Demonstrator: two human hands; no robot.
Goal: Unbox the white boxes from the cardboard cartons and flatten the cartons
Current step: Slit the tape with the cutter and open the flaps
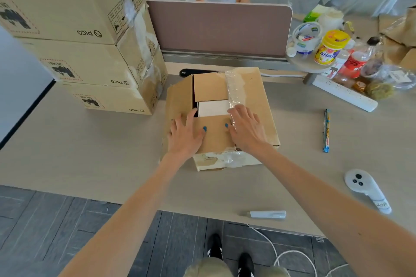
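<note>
A cardboard carton (254, 96) sits in the middle of the desk with its top flaps partly open and clear tape hanging from the right flap. Through the gap shows a white box (212, 108) inside. My left hand (185, 132) lies flat with spread fingers on the near and left flaps. On the right flap and its tape rests my right hand (245, 127), fingers straight. Both thumbs touch the near flap.
Three sealed cartons (90, 60) are stacked at the left. A box cutter (267, 214) and a white controller (365, 189) lie near the front edge. A snack stick (326, 130), power strip (346, 93) and food jars (329, 47) are to the right. A person stands behind the divider (219, 27).
</note>
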